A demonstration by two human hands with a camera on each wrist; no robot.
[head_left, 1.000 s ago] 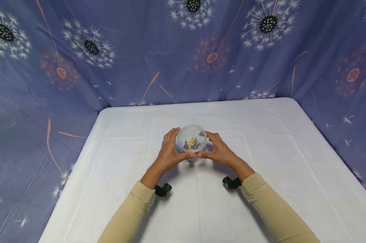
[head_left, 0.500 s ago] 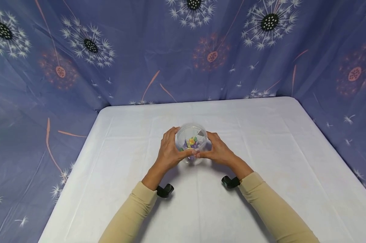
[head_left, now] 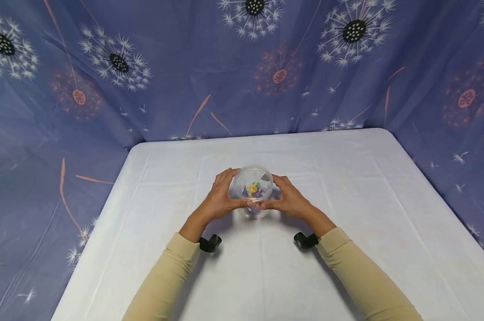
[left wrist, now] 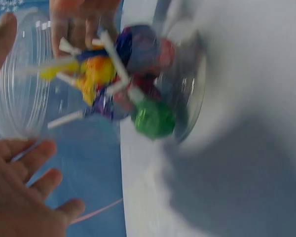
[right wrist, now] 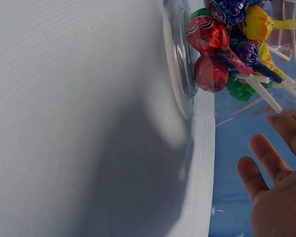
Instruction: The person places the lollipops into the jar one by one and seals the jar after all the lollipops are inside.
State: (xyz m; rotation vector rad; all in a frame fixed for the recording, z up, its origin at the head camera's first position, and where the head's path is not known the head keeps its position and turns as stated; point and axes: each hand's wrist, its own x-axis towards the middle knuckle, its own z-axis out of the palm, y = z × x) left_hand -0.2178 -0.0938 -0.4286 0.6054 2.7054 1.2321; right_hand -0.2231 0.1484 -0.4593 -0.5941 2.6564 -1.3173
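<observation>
A clear plastic jar [head_left: 252, 214] with a round clear lid [head_left: 251, 174] stands upright on the white table, between both hands. Wrapped lollipops [right wrist: 207, 35] in red, purple, yellow and green lie inside it, their white sticks pointing various ways. My left hand [head_left: 221, 199] holds the jar's top from the left, thumb along the near side of the rim. From the right, my right hand [head_left: 288, 197] holds the same rim, and the two thumb tips meet at the front. In the wrist views, the lower fingers of each hand spread away from the jar wall.
A white cloth covers the table [head_left: 326, 276]. Behind it and at both sides hangs a blue curtain [head_left: 177, 67] with dandelion prints. Black wrist cameras [head_left: 210, 243] sit at the inner side of each wrist, low over the cloth.
My left wrist and forearm have shifted slightly left, and the left thumb has slid a little left along the rim. The jar and right hand stay nearly in place.
</observation>
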